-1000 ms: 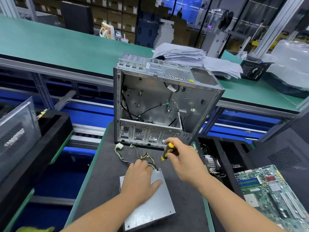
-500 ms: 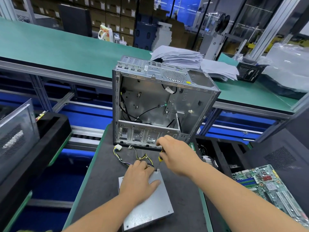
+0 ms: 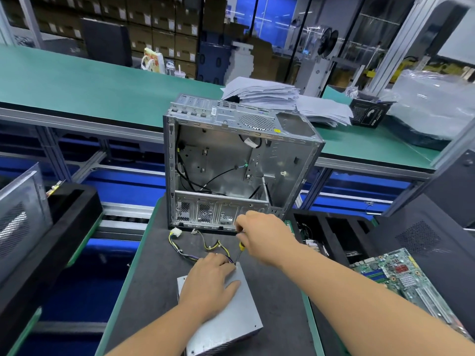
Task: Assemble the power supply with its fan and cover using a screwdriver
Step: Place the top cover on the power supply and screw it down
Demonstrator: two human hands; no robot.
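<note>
- Since a second ago, right hand (image 3: 267,237) has closed lower over the screwdriver (image 3: 240,249); the handle, then mostly exposed, now shows only a yellow-and-black sliver under the fingers.
- Right hand wraps the handle, shaft angled down to the far right corner of the PSU (image 3: 231,312). Tip contact with a screw is too small to confirm.
- Left hand (image 3: 209,281) lies flat on the PSU's top, fingers spread and relaxed, thumb out to the right, pressing rather than gripping.
- PSU sits on the grey mat (image 3: 154,278), cover on, just in front of the open case (image 3: 239,163), not touching it.
- Cables (image 3: 200,249) trail from the PSU's far end toward the case.
- Handling, judged: sheet-metal box, stiff, likely fairly heavy, smooth lid that may slide on the mat under driver torque. Palm pressure looks like the right hold.
- To lift, best taken by the long side walls, never by the cables: they are soft and would strain at the exit.
- Motherboard (image 3: 401,278) lies well apart, at right.
</note>
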